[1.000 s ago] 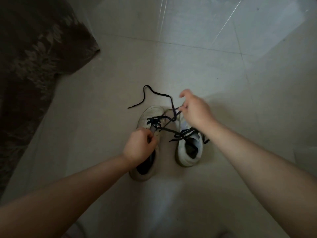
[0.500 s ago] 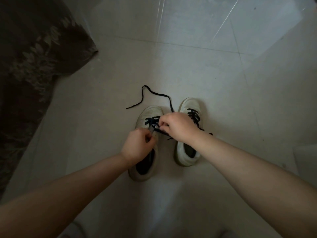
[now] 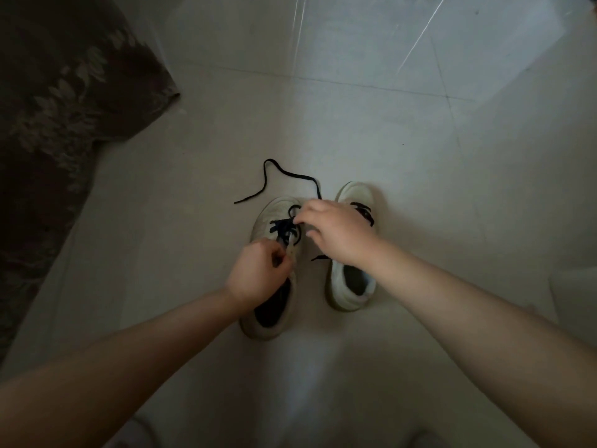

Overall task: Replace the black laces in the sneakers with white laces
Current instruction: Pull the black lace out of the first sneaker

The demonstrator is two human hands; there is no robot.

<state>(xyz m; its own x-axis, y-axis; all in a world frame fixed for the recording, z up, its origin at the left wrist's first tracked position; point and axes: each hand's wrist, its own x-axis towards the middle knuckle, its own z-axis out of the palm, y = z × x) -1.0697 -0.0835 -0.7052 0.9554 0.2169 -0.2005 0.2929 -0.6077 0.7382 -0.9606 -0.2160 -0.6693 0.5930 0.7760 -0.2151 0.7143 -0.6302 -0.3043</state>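
Two white sneakers stand side by side on the tiled floor, toes pointing away from me. The left sneaker [image 3: 274, 211] carries a black lace [image 3: 284, 226] that is partly undone; its loose end [image 3: 274, 169] trails over the floor beyond the toe. My left hand [image 3: 258, 273] grips the tongue and upper of the left sneaker. My right hand [image 3: 336, 232] reaches across and pinches the black lace near the lower eyelets of that shoe. The right sneaker [image 3: 350, 292] is still laced in black [image 3: 365, 211], partly hidden under my right wrist.
A dark rug with a leaf pattern [image 3: 58, 101] covers the floor at the left. Pale tiles [image 3: 387, 124] stretch beyond the shoes. A pale object's edge [image 3: 571, 286] shows at the far right.
My right hand came back from the raised pull at the right and now sits low over the left sneaker's eyelets, pinching the lace. My left hand has kept its grip.
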